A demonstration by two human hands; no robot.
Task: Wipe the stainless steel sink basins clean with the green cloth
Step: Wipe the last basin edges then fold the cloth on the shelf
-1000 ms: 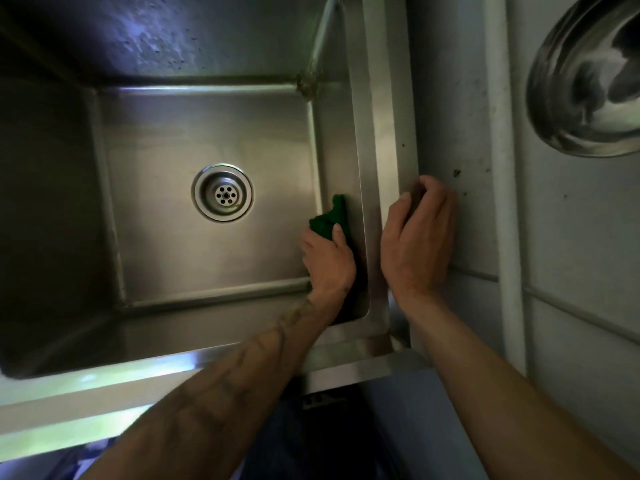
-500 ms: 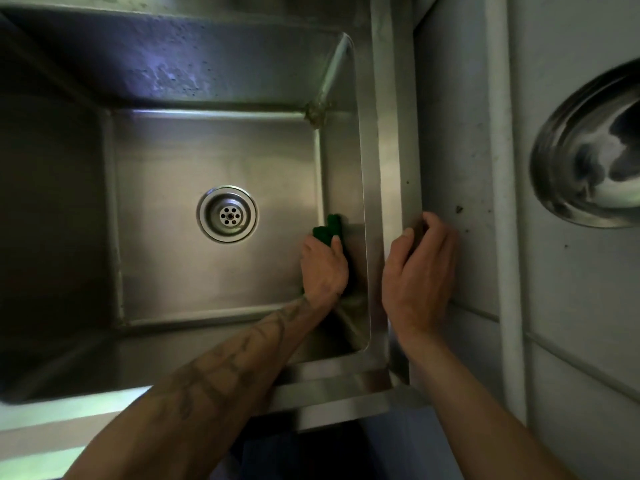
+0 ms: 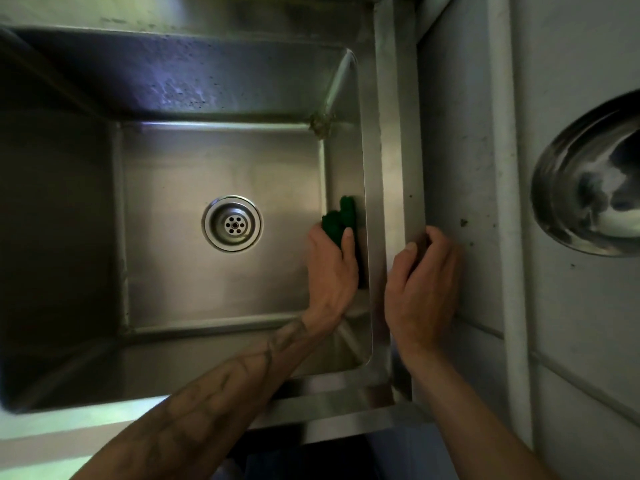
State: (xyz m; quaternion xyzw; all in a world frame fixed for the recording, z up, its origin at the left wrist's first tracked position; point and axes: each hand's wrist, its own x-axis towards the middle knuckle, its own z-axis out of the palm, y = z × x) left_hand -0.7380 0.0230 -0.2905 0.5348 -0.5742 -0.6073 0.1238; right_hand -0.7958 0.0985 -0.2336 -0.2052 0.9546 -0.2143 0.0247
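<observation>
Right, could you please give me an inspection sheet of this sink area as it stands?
Surface: steel sink basin, brownish grime in its far right corner; drain strainer in place.
Job's things: green cloth bunched against the basin's right wall.
Clutter: nothing seen.
Grips: left hand holds the cloth; right hand rests at the sink rim, fingers bent.
Cables: nothing seen.
Surroundings: speckled grey wall; shiny metal bowl at right.

Dim, greenish light falls on a pale, speckled tiled surface [image 3: 460,150] crossed by a white strip [image 3: 504,133] — a shiny steel bowl [image 3: 588,181] at its right edge.
</observation>
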